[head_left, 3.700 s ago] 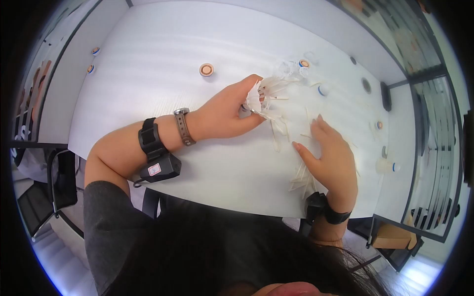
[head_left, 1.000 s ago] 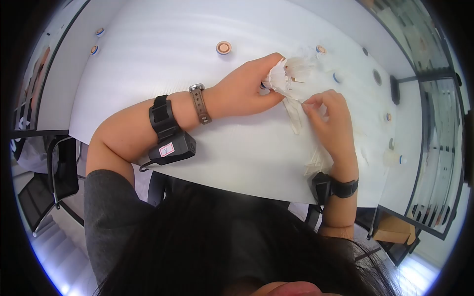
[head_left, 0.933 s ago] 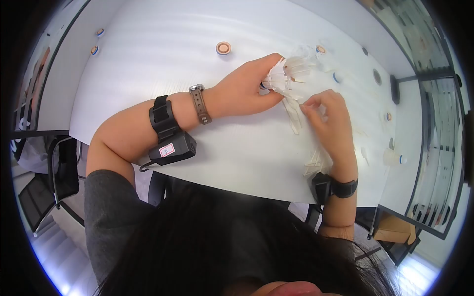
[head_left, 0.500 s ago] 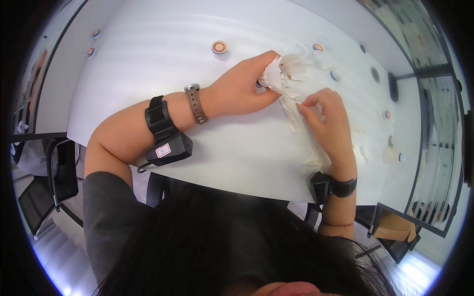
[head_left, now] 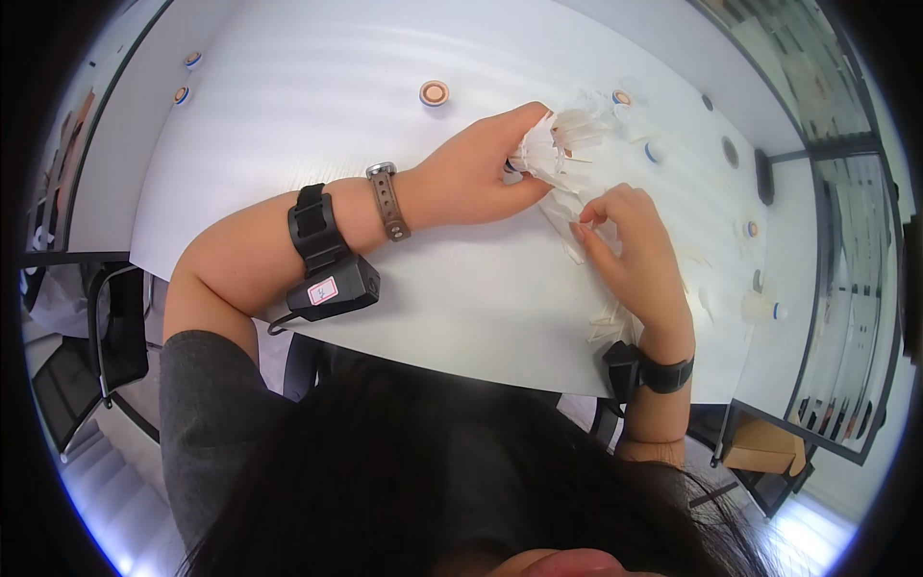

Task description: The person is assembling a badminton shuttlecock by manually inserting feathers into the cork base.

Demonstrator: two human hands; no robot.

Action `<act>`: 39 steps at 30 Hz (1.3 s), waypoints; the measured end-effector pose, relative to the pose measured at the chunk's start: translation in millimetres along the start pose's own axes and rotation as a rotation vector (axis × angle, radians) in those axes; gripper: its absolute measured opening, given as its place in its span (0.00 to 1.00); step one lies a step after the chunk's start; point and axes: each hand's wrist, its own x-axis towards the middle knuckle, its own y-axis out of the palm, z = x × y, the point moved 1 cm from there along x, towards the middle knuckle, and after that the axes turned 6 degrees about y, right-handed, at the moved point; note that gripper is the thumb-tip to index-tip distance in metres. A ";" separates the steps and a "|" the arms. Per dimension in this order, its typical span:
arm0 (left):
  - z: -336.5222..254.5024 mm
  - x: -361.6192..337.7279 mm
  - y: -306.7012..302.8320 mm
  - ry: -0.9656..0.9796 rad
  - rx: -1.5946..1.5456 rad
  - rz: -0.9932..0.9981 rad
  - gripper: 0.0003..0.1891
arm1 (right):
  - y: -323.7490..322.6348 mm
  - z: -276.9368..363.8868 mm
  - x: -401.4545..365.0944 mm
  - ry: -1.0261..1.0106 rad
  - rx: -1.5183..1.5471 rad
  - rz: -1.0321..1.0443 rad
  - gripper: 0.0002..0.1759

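Observation:
A white feather shuttlecock (head_left: 540, 149) sits in the grip of my left hand (head_left: 486, 171), its feather skirt pointing right and its cork end mostly hidden by the fingers. Just below and to the right is my right hand (head_left: 630, 252), with thumb and forefinger pinched together. Whatever is between those fingertips is too small to make out. White feather-like strips (head_left: 560, 213) show between the shuttlecock and my right fingertips. Below my right hand, a small heap of loose feather pieces (head_left: 608, 322) lies near the table's front edge, partly behind the wrist.
A round cork base (head_left: 435, 93) stands on the white table (head_left: 317, 125), with two more corks (head_left: 181, 95) at the far left. Further right are another cork (head_left: 621, 98), a white-and-blue cap (head_left: 655, 151) and a shuttlecock (head_left: 762, 308). Low partitions border the table.
My right hand has moved slightly down, away from the shuttlecock, still pinched. My left hand keeps its hold. The whole view has shifted a little.

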 end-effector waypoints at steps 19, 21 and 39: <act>-6.0 -1.8 1.6 0.140 -0.206 -0.137 0.30 | -1.7 -8.2 4.1 0.407 0.976 -0.045 0.07; -11.3 -3.8 -1.0 0.141 -0.163 -0.125 0.32 | -0.4 -5.5 2.7 0.412 0.979 -0.056 0.06; -8.4 -1.3 0.4 0.211 0.022 -0.042 0.13 | 0.5 2.6 -1.1 0.324 0.858 -0.079 0.09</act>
